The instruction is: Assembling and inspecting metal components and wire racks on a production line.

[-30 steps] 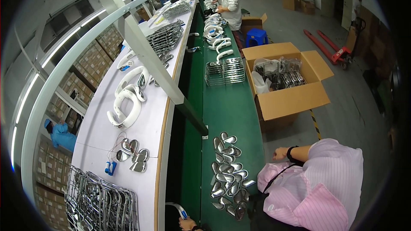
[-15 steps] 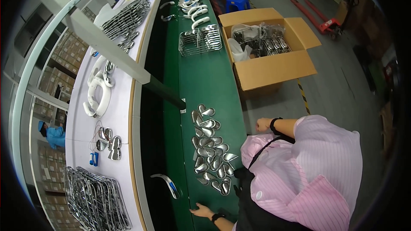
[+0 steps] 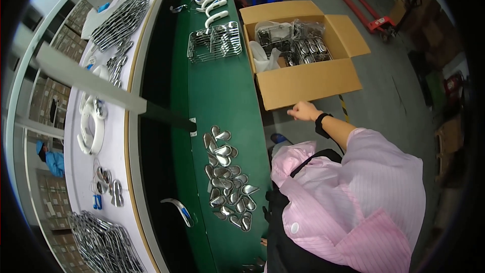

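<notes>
My right hand point(image 3: 304, 111), a black band at its wrist, is curled closed in the air just off the near flap of the open carton point(image 3: 309, 85). Nothing shows in its fingers. Of my left hand point(image 3: 263, 241), only a sliver is visible at the bench edge, low in the head view; my body hides the rest. Some dark metal pieces point(image 3: 252, 265) lie close to it. On the green bench top point(image 3: 222, 98), several shiny teardrop-shaped metal shells point(image 3: 222, 172) are spread in a loose cluster, some overlapping. A curved silver handle with a blue strip point(image 3: 179, 211) lies left of them.
Wire racks and bagged metal parts fill the carton. A wire rack point(image 3: 214, 43) and white curved parts point(image 3: 217, 18) occupy the bench's far end. The white shelf point(image 3: 113, 164) holds stacked wire frames point(image 3: 103, 240). A grey post point(image 3: 91, 78) crosses over. A red pallet jack point(image 3: 379, 23) stands beyond.
My right hand has reached farther out, toward the carton. My left hand, open over the bench's green surface before, has drawn back and is mostly hidden. The view has shifted right.
</notes>
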A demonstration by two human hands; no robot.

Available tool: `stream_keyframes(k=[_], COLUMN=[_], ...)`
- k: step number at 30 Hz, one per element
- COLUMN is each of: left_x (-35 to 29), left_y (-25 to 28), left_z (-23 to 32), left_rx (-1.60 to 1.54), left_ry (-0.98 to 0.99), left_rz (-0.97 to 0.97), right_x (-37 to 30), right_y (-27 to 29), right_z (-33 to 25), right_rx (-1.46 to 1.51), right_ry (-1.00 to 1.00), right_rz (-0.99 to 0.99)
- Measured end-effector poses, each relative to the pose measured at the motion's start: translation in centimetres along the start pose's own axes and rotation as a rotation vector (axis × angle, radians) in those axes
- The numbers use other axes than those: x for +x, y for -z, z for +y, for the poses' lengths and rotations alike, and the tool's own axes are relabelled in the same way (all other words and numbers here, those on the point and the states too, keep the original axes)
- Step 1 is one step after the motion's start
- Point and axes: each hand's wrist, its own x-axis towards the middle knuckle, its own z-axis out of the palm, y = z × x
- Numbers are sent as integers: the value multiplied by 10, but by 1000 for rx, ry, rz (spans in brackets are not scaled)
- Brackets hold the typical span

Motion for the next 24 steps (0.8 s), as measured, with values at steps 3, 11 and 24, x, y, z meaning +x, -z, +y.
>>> stream_keyframes(k=[3,11,24], left_x=[-13,-654,-978], left_y=[-5,-111,-496], left_z=[79,-8,498], left_rx=[0,-306,-103], left_ry=[-79,-143,-823], left_rz=[-47,-325,-1851], right_x=[68,228,209], right_y=[35,171,225], right_z=[41,217,322], right_rx=[44,168,1059], right_ry=[24,-221,-363], right_rz=[202,329,375])
